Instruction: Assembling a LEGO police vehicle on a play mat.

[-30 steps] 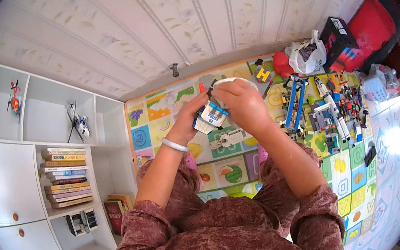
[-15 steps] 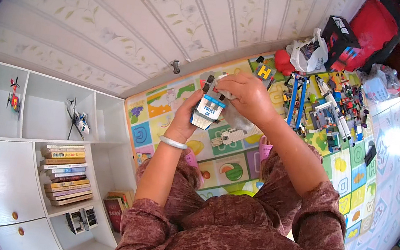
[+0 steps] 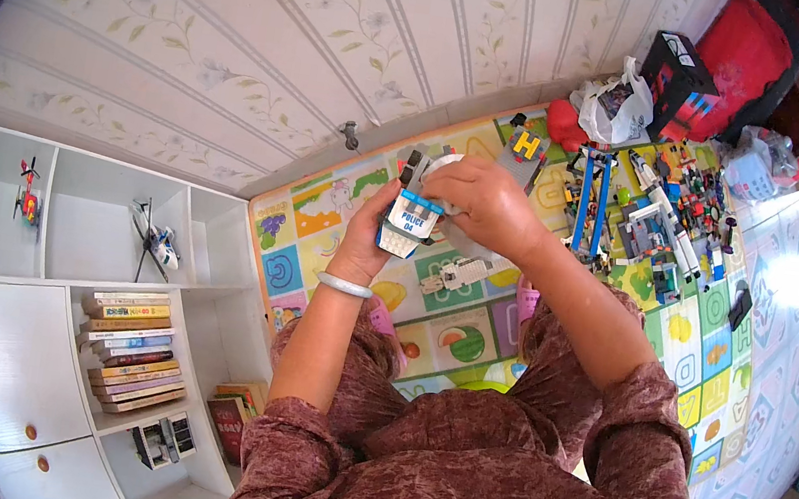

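My left hand (image 3: 366,237) is closed around a white, blue and black toy police vehicle (image 3: 411,223) built from bricks, gripping it by its left side. Against the vehicle's right side and far end, my right hand (image 3: 489,201) pinches a whitish cloth (image 3: 442,168). Part of the cloth hangs below that hand, and the fingertips are partly hidden by it. Below the hands, a white brick-built piece (image 3: 457,275) lies on the patterned play mat (image 3: 415,348).
Several brick builds and loose bricks (image 3: 664,234) spread over the mat at right. A grey plate with a yellow mark (image 3: 526,147) lies near the wall. A white bag (image 3: 620,107) and black box (image 3: 679,84) stand behind. The white shelf unit (image 3: 102,286) at left holds books and toy helicopters.
My right hand has shifted slightly left and down along the vehicle with the cloth. The vehicle has moved a little left in my left hand.
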Demonstrator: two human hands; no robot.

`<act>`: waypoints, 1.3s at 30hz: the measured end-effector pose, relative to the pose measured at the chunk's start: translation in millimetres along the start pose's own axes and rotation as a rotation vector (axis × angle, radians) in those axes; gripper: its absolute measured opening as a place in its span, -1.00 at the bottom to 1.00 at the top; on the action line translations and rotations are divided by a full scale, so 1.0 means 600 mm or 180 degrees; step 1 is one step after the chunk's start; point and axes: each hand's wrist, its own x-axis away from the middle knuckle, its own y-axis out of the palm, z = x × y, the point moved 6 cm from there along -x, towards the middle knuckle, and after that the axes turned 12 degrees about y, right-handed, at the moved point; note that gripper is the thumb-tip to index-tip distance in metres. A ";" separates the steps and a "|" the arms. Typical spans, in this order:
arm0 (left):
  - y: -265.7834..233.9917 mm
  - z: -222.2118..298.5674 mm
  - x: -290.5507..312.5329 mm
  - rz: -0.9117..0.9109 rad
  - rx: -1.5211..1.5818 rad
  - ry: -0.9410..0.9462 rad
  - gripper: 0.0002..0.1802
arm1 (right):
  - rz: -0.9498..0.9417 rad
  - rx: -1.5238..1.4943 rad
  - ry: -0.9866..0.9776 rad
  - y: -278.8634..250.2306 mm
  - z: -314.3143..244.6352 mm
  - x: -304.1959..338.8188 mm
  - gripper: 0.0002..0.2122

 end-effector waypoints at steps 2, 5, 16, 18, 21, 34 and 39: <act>-0.002 0.001 -0.002 -0.0115 -0.0039 -0.0011 -0.53 | -0.0130 -0.0115 -0.0033 -0.003 0.005 -0.001 -0.75; -0.001 0.008 -0.002 -0.0325 -0.0199 0.0000 -0.52 | 0.0117 0.0039 0.0524 -0.031 0.040 -0.010 -0.72; 0.020 0.008 0.016 -0.0485 -0.0417 -0.0097 -0.44 | -0.0408 -0.1272 0.1402 -0.035 0.054 -0.008 -0.82; 0.018 0.014 0.013 -0.0662 -0.0441 -0.0104 -0.43 | -0.0451 -0.1131 0.1352 -0.040 0.058 -0.011 -0.82; 0.021 0.015 0.013 -0.0749 -0.0511 -0.0081 -0.41 | -0.0471 -0.1015 0.1452 -0.042 0.061 -0.010 -0.82; 0.037 0.013 0.012 -0.1218 0.0348 -0.0305 -0.40 | -0.0486 -0.1230 0.1823 -0.051 0.076 -0.005 -0.83; 0.030 0.011 0.009 -0.1088 0.0391 -0.0289 -0.40 | -0.0063 -0.0896 0.1275 -0.054 0.035 -0.011 -0.79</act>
